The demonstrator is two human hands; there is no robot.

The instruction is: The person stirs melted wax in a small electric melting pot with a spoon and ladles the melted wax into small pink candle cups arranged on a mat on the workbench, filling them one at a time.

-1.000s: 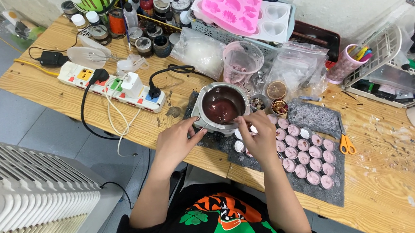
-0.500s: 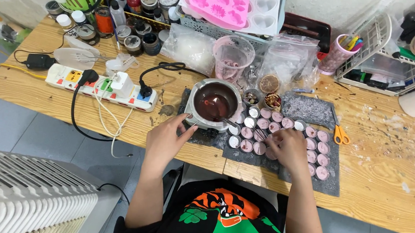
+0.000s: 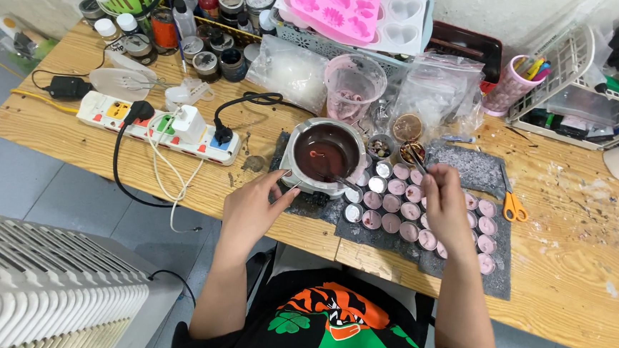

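Tweezers [image 3: 418, 159]: thin, metallic, long axis slanting up-left toward the melting pot [image 3: 323, 153].
My right hand [image 3: 445, 207]: pinching them, I think.
My left hand [image 3: 253, 210]: fingers loosely spread, touching pot's base.

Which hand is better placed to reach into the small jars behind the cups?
Probably the right hand. It holds tweezers whose tips are at the small jars, above the cups. The left hand rests by the melting pot, farther away.
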